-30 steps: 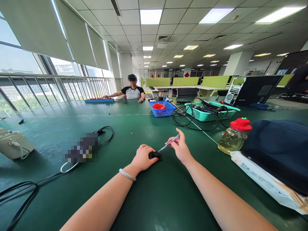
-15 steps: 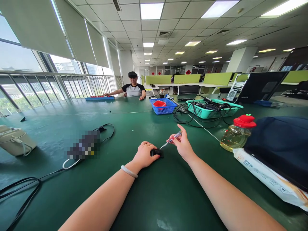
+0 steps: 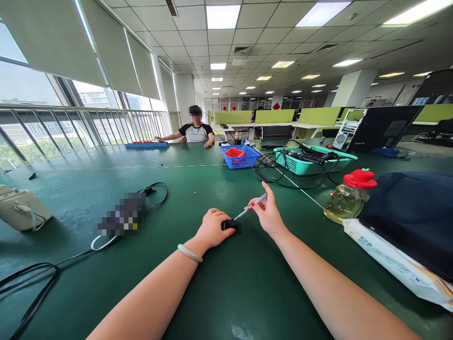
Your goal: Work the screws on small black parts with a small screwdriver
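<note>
Over the last second little has changed: the view has tipped slightly, so the whole scene sits a touch higher and the things at the right lie further right, while both hands keep almost the same hold. At the centre of the frame, the left hand [image 3: 214,228] steadies a small black block-shaped object [image 3: 229,224] on the dark green bench [image 3: 240,293], its thumb and fingers closed around the near and far sides. Just right of it, the right hand [image 3: 269,215] pinches the clear-handled metal screwdriver [image 3: 244,213] between thumb and fingers, with the index finger raised. The slanting shaft runs down leftward to the top of the object; whether its tip is seated in anything is too small to tell. That steadiness suggests the work remains at one spot, and no part is seen coming away. Beyond, in the upper middle, sits a blue plastic basket [image 3: 240,162], with a mint-green plastic basket [image 3: 300,167] of black cables to its right.
</note>
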Demonstrator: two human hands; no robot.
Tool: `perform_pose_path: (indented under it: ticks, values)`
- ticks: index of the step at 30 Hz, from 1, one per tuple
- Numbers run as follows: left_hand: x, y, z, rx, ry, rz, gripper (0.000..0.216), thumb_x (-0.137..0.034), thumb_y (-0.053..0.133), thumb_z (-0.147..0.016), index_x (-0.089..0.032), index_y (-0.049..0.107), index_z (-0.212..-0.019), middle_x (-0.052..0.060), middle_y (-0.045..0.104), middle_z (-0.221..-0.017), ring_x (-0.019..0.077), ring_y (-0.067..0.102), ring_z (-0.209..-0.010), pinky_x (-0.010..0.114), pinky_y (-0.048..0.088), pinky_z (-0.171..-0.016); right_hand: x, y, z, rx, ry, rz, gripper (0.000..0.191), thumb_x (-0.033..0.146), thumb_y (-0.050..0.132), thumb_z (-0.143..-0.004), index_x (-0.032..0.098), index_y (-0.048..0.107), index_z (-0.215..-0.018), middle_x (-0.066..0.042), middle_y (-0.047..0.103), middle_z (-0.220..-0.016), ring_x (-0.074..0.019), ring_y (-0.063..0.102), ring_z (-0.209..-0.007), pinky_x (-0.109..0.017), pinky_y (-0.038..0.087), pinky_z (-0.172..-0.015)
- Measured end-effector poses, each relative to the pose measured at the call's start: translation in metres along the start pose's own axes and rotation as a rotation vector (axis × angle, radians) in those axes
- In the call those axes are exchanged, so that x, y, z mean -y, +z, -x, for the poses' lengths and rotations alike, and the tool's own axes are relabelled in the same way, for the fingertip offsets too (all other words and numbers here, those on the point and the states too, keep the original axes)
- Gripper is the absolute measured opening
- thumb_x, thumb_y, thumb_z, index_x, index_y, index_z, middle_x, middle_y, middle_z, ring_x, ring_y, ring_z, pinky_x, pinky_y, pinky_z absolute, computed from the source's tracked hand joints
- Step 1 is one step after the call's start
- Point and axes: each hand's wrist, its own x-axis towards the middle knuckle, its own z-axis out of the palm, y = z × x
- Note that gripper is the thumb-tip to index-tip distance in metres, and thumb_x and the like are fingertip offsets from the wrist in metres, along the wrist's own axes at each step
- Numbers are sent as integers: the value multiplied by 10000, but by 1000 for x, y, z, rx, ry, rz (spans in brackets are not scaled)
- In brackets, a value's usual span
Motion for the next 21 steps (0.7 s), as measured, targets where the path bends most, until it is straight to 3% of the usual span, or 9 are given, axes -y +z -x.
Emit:
perform_pose_path:
  ticks: [21]
  values:
    - [0,0,0,6,3,-6,271,-380,735,-780,-248,728,-1016,59,734,-1123,331,502,-1261,503,408,-1087,-4,0,5,-11,-102,32,622,429,619,-890,336,289,-1409,-13,660,-1019,-218,743,-878,-489,516,-930]
